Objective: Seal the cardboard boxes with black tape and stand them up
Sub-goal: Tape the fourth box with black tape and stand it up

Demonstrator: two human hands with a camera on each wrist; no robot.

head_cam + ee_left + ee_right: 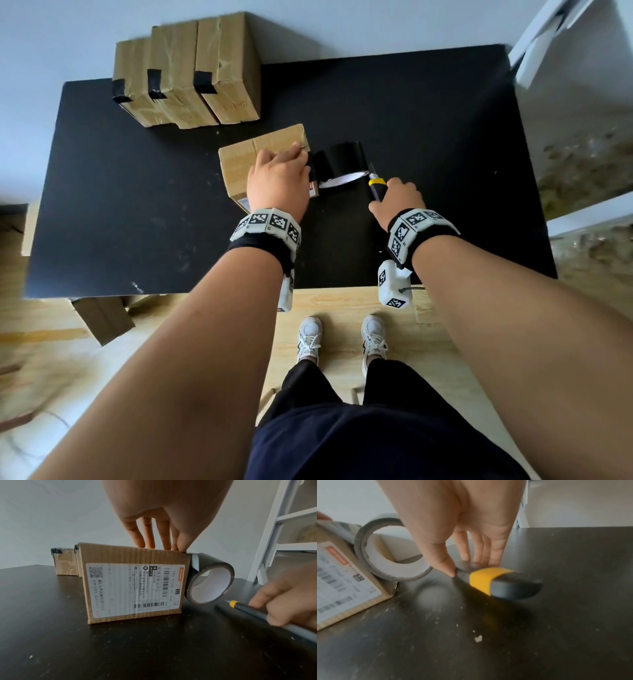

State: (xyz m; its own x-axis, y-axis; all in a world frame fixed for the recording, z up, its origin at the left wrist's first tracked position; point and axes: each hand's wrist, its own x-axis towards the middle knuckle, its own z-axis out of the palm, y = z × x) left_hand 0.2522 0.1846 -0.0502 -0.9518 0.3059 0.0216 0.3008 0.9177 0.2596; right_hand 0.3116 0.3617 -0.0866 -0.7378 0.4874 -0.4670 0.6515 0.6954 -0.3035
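L hand (279,181) lies on top of the unsealed cardboard box (239,161), fingers straight, pressing the tape end down at the box's 3 o'clock edge; nothing is curled round anything. R hand (397,198) has its grip closed round a utility knife (376,186), black handle w/ yellow collar, blade tip aimed toward 12 o'clock, just beside the black tape roll (342,164). The roll stands on edge against the box's 3 o'clock side, w/ a short strip running up to the box top. Box sits about mid-worktop.

Risks, as I judge them:
- Blade is near the L fingers (167,539); a slip while cutting the strip could nick them.
- Roll isn't held. A tug from the knife could roll it off or peel the strip back, since only fingertip pressure pins the end.
- A slack strip may tear ragged or fold onto itself.
- Cutting down at the worktop could score it.

Worktop (428,120) is matte black, w/ scuffs and pale specks, incl. a small white chip in the R wrist view. At 11 o'clock three taped boxes (186,75) stand in a row, touching, at the far edge. Pale wall behind; white shelf frame (548,44) at 2 o'clock. Light wood-look floor below, w/ loose cardboard (102,318) at 8 o'clock under the worktop edge.
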